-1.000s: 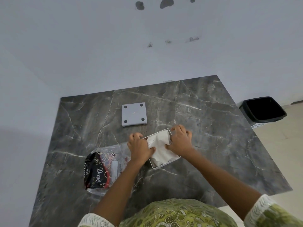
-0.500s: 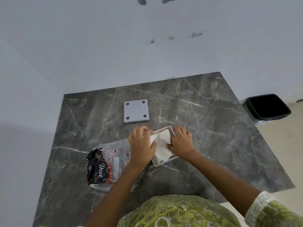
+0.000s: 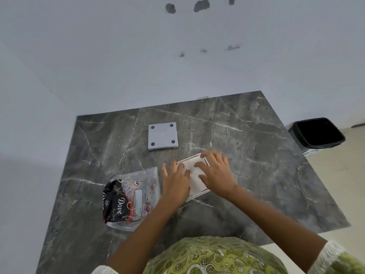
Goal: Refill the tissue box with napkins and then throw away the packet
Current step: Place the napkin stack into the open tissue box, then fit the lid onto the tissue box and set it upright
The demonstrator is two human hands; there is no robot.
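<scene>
- Left hand: flat, fingers spread, palm down on the left part of the napkins; gripping nothing.
- Right hand: likewise flat with fingers apart, laid over the right part of the napkins and the far right corner of the tissue box; gripping nothing.
- Tissue box: low, square, white-rimmed holder, top open, set at a slant near the middle of the table, towards the person's side. Only its rim shows past the hands.
- Napkins: white, lying flat inside the box and filling what shows of its opening. Their number cannot be told.
- Packet: clear plastic wrapper with a black and red printed panel reading "Dove"; it lies flat on the table just left of the box, beside the left wrist. Whether anything remains inside cannot be told.
- Lid: grey square plate with four dark round spots at its corners, flat on the table beyond the box, apart from it.
- Bin: black, open-topped, on the floor past the table's right edge; interior dark, contents not visible.
</scene>
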